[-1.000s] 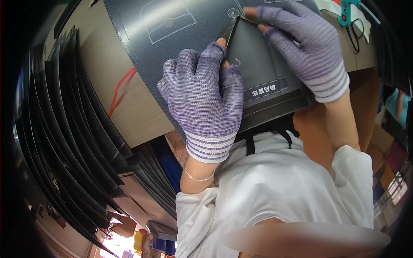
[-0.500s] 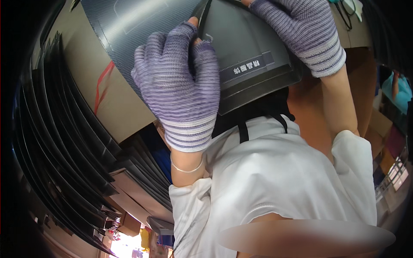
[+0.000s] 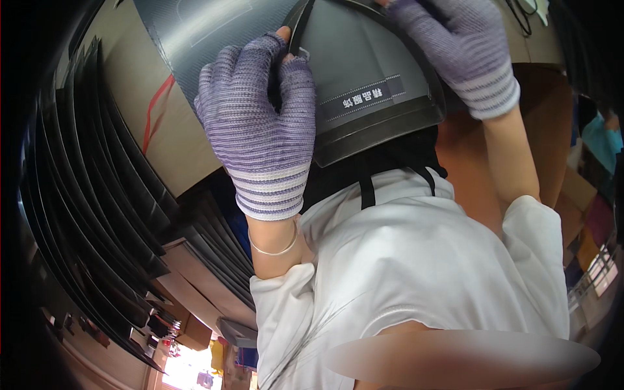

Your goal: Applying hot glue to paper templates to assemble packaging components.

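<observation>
A dark grey flat cardboard sheet with a printed label strip lies on a brown work surface at the top of the head view. My left hand, in a purple striped knit glove, presses on the sheet's folded flap and pinches its raised edge between thumb and forefinger. My right hand, gloved the same way, grips the sheet's upper right part near the top edge. A thin bracelet circles my left wrist. Below is my white shirt.
A fanned stack of dark grey flat sheets fills the left side. A red line marks the brown surface. Boxes and coloured items sit at the far right, and a dark strap hangs on my chest.
Both hands and the grey sheet have shifted up and toward me in the view; a flap of the sheet is now folded up under my left fingers, and the sheet bends into a curve.
</observation>
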Motion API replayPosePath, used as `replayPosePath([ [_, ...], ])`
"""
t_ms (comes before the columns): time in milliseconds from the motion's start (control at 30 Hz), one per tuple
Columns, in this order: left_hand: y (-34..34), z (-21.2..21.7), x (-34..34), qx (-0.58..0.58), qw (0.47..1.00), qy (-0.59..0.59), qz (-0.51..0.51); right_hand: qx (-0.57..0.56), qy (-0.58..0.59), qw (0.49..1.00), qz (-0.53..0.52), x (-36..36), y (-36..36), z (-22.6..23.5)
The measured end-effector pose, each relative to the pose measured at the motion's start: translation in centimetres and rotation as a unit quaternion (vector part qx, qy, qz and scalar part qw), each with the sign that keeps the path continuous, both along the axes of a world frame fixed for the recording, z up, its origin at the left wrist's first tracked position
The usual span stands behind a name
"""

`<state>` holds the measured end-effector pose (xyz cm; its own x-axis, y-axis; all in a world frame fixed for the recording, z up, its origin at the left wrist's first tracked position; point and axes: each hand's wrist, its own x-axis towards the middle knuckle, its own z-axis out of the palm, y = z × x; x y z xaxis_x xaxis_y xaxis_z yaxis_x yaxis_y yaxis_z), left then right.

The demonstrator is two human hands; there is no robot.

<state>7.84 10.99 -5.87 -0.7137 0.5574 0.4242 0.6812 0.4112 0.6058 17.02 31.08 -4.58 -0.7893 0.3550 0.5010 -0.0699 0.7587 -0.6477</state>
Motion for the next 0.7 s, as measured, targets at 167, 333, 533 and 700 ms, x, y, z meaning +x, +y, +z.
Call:
replayPosePath([
  [167, -0.3, 0.5, 0.8, 0.010, 1.000, -0.006, 0.005, 0.074, 0.002, 0.997, -0.027, 1.1, -2.4, 0.0],
  [333, -0.4, 1.5, 0.6, -0.056, 0.998, 0.000, -0.007, 0.056, -0.074, 0.995, -0.025, 1.1, -2.5, 1.5],
  [533, -1.3, 2.6, 2.2, -0.117, 0.989, -0.091, -0.026, 0.124, -0.175, 0.977, 0.016, 1.6, -2.9, 2.7],
  [700, -0.1, 1.8, 2.1, -0.111, 0.993, -0.040, -0.012, 0.059, -0.142, 0.988, 0.027, 1.0, -3.3, 2.2],
])
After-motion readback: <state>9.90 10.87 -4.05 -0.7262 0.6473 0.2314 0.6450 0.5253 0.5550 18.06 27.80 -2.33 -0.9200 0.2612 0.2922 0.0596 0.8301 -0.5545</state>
